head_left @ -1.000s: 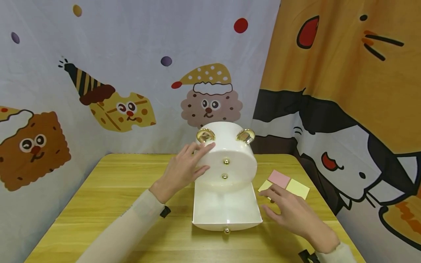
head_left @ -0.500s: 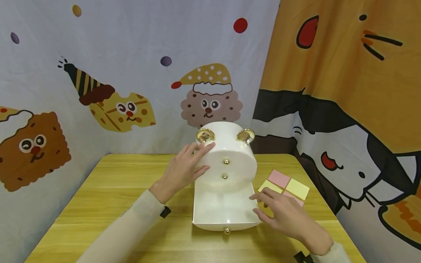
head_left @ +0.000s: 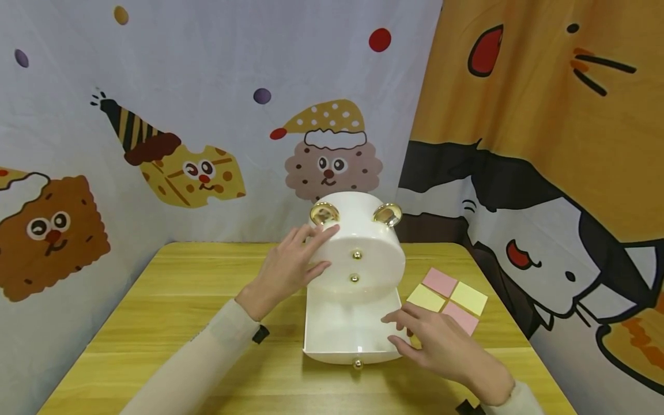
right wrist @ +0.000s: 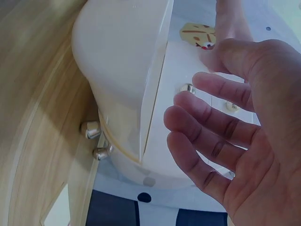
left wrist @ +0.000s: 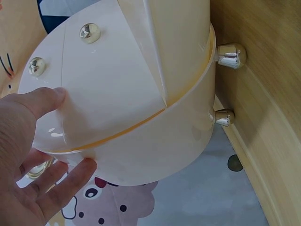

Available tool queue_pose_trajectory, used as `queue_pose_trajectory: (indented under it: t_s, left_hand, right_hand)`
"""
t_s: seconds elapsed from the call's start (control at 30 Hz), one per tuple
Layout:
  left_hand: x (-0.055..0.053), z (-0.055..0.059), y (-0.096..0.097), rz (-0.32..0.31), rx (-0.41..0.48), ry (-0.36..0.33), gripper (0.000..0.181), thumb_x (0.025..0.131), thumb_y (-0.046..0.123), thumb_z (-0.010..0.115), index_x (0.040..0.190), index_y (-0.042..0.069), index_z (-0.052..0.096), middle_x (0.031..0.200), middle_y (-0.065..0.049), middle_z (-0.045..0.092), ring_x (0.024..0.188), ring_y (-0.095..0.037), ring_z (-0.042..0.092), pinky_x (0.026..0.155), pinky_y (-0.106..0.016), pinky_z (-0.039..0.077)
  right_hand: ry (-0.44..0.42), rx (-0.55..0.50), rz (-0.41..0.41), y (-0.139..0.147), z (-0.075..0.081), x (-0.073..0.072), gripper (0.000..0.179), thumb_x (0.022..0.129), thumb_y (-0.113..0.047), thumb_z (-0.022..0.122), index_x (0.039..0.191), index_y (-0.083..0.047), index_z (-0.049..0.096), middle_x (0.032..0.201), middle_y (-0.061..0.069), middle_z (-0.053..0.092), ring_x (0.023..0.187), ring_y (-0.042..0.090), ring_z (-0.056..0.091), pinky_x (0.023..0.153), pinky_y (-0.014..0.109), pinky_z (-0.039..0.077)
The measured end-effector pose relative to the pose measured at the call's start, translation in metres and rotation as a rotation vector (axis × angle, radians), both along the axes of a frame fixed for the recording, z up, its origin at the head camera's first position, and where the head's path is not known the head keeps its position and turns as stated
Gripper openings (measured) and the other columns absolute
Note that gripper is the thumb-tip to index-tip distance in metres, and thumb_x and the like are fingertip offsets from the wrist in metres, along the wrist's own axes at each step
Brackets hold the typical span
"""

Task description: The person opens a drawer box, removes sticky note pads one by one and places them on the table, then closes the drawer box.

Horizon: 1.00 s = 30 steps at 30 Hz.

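Observation:
A glossy white drawer box (head_left: 381, 262) with gold ears and gold knobs stands on the table; its bottom drawer (head_left: 353, 328) is pulled out, and nothing shows inside it. My left hand (head_left: 285, 268) holds the box's left side. In the left wrist view, the thumb (left wrist: 47, 101) lies on the front face and the fingers (left wrist: 70, 186) on the curved outer wall. My right hand (head_left: 441, 349) hovers over the right rim of the drawer with loosely bent fingers and holds nothing. Its palm shows in the right wrist view.
Several pink and yellow sticky notes (head_left: 469, 298) lie on the wooden table (head_left: 207, 288) right of the box. Gold feet (left wrist: 230, 55) raise the box off the table. A printed cartoon curtain (head_left: 218, 69) hangs behind the table.
My right hand has moved left and slightly nearer, from beside the sticky notes to above the drawer's right rim, uncovering the notes. The left hand, box and drawer have stayed in place.

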<state>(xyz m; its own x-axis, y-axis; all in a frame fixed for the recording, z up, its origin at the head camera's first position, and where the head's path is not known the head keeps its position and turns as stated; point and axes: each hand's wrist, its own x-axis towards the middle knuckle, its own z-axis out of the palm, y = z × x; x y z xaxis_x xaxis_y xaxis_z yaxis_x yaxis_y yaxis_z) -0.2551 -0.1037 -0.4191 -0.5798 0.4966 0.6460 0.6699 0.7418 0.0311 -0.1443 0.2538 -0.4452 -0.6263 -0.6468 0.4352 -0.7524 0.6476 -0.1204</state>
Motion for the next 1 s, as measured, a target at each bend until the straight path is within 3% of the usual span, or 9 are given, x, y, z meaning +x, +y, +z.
queue_pose_trajectory:
  t_s: [0.37, 1.0]
  left_hand:
    - [0.000, -0.001, -0.001, -0.006, 0.007, 0.019, 0.085, 0.105, 0.038, 0.091, 0.178, 0.032, 0.049, 0.137, -0.009, 0.069, 0.104, -0.025, 0.067, 0.055, -0.025, 0.054]
    - [-0.002, -0.001, -0.002, -0.006, 0.002, 0.036, 0.083, 0.106, 0.039, 0.091, 0.178, 0.032, 0.050, 0.135, -0.007, 0.069, 0.102, -0.023, 0.068, 0.054, -0.022, 0.053]
  right_hand:
    - [-0.016, 0.017, 0.038, -0.011, 0.000, 0.003, 0.030, 0.097, -0.023, 0.096, 0.123, -0.026, 0.082, 0.099, -0.014, 0.073, 0.080, -0.003, 0.068, 0.062, 0.006, 0.045]
    - [-0.033, 0.031, 0.187, -0.030, -0.006, 0.004, 0.031, 0.097, -0.019, 0.095, 0.124, -0.026, 0.082, 0.095, -0.015, 0.075, 0.074, -0.011, 0.064, 0.065, 0.001, 0.044]
